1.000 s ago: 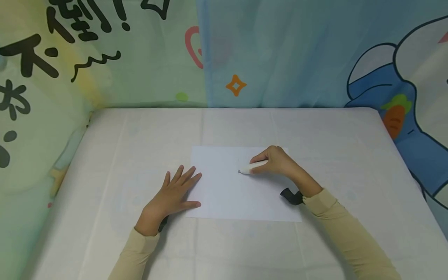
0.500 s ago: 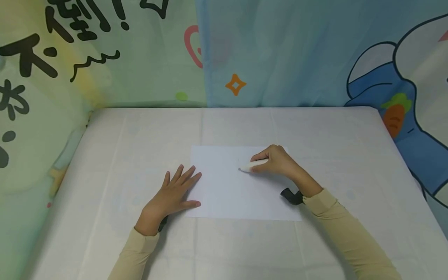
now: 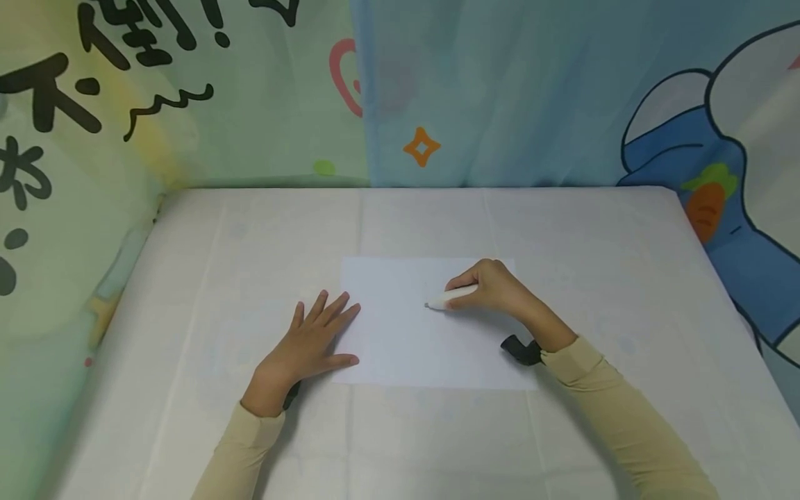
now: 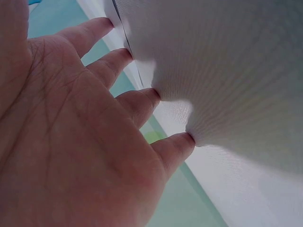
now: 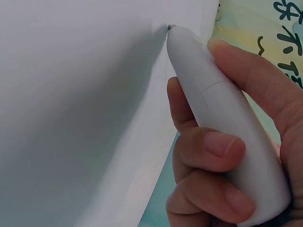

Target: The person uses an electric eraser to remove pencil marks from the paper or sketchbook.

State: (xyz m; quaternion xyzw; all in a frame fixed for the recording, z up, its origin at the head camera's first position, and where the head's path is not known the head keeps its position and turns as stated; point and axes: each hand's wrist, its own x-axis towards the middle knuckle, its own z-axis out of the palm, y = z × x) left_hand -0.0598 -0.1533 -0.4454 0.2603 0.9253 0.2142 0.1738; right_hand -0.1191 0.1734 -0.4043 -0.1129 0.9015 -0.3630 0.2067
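Observation:
A blank-looking white sheet of paper (image 3: 387,347) lies on the white-covered table. My left hand (image 3: 306,351) rests with fingers spread over the paper's left edge. In the left wrist view the fingertips of this left hand (image 4: 85,118) press on the white surface. My right hand (image 3: 496,288) holds a thick white pen (image 3: 459,297) slantwise, its tip pointing left onto the paper. From the right wrist view, the fingers and thumb of the right hand (image 5: 208,151) curl round the pen (image 5: 222,109). Its small dark tip meets the sheet. Any marks are too faint to tell.
The white tablecloth (image 3: 262,243) stretches around the paper on all sides. Printed curtains (image 3: 500,97) hang behind and to the left of the table. A black strap end (image 3: 521,351) sticks out at the right wrist.
The pen tip has shifted slightly up and then back toward me on the paper. My left hand stays in place. The head view has tilted a little.

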